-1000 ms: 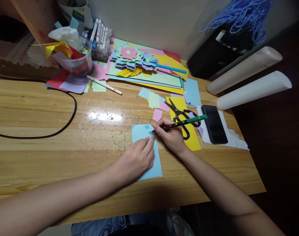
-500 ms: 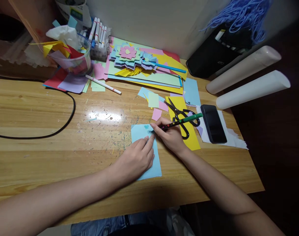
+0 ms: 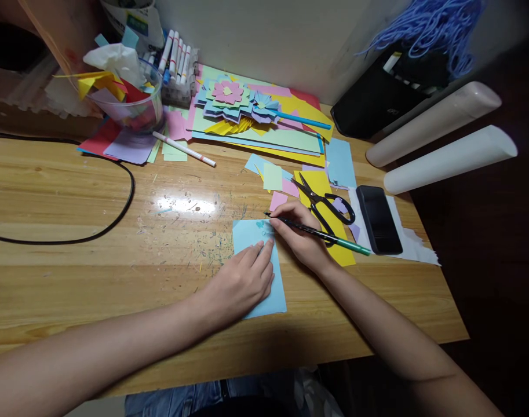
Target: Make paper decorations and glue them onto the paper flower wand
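Note:
A light blue sheet of paper lies on the wooden table, with a small green drawing and thin lines near its top edge. My left hand rests flat on the sheet, its fingers stretched toward the drawing. In my right hand is a black patterned pen with a green end, gripped at the sheet's top right corner. The pen's tip points to the upper left, just past the top edge; whether it touches anything I cannot tell. Black-handled scissors lie partly on yellow paper, just behind my right hand.
A phone lies on white paper at the right, near two white rolls. Layered paper flowers sit on stacked coloured sheets at the back. A clear cup of scraps, a capped marker and a black cable are at the left.
The pen has swung in my right hand: its green end dropped to the right and its tip moved up off the drawing. My left hand stays on the sheet.

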`<control>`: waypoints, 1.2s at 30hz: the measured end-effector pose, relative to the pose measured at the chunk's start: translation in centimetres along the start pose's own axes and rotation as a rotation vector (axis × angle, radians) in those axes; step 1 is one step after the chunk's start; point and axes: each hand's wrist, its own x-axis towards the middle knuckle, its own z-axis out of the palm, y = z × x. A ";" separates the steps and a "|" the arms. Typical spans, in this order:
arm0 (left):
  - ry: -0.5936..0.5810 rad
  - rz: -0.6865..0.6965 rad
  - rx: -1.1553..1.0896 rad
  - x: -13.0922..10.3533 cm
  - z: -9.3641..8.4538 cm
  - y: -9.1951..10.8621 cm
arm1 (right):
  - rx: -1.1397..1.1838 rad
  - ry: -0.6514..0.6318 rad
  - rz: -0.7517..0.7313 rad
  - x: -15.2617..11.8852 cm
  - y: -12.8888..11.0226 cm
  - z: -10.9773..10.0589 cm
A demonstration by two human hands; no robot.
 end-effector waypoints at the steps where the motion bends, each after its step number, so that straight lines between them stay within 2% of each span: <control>1: 0.004 -0.004 0.002 0.0 0.0 0.0 | 0.014 -0.044 0.021 0.0 0.0 0.0; 5: 0.028 -0.019 0.000 -0.1 0.2 0.1 | 0.014 -0.147 0.076 0.0 0.2 -0.2; 12: 0.029 0.003 0.021 -0.2 0.3 0.1 | -0.113 -0.100 0.082 -0.1 0.1 -0.1; 36: 0.044 -0.004 0.015 -0.2 0.3 0.2 | -0.198 -0.171 0.017 -0.1 -0.2 0.0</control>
